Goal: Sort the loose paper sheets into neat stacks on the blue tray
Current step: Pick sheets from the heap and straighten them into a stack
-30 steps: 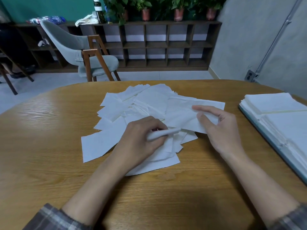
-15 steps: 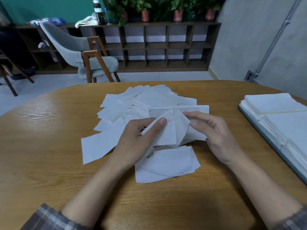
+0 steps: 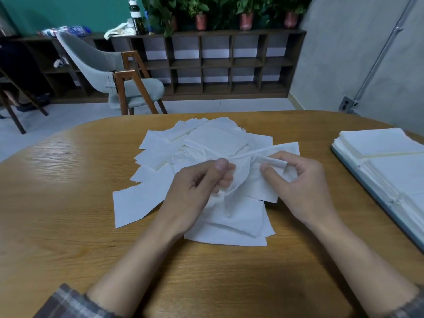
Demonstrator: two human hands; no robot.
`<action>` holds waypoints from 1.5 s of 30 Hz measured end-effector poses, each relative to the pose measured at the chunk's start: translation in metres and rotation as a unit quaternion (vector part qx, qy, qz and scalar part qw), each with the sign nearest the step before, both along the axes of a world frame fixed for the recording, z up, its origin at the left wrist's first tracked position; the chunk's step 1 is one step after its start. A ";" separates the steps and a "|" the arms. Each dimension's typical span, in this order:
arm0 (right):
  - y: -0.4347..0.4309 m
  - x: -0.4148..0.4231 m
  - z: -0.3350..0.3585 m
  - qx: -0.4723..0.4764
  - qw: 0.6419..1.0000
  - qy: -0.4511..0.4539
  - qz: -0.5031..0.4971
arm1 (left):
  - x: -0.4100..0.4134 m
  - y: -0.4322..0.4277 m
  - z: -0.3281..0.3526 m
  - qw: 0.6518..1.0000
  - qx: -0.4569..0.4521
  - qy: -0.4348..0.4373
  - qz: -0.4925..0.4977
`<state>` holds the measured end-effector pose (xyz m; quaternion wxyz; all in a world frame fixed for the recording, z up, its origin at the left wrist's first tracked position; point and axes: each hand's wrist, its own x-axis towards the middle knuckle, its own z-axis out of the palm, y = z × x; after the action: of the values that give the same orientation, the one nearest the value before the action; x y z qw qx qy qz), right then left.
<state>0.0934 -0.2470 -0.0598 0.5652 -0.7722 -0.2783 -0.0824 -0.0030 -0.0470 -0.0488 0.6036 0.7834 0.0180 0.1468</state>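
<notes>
Head view, sheet now bunched between left hand, right hand

We read no text, number or sign anywhere. Bottle, far beyond left hand, on shelf: pale label band, too small and blurred for us to read. Blue-white bundle, further left on shelf: printed pattern, no letters we can make out. Sheet, pinched between left hand and right hand: plain white.
</notes>
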 end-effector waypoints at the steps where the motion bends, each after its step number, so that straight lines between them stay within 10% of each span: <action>1: 0.001 -0.001 0.000 -0.013 1.000 -0.025 -0.012 | -0.001 0.000 0.000 1.000 0.000 -0.012 0.000; 9: 0.003 -0.006 0.003 -0.007 1.000 -0.013 0.013 | -0.002 -0.009 -0.003 0.989 0.114 -0.063 0.073; 18: 0.004 -0.015 0.015 0.066 0.972 0.176 0.143 | -0.003 -0.008 0.005 0.998 -0.046 0.007 0.046; 45: 0.006 -0.015 0.014 0.118 0.969 0.190 0.105 | 0.005 -0.002 0.000 0.994 -0.041 -0.005 0.102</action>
<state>0.0785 -0.2407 -0.0459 0.7002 -0.6680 -0.2340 0.0936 0.0023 -0.0488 -0.0491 0.6169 0.7516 0.1009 0.2108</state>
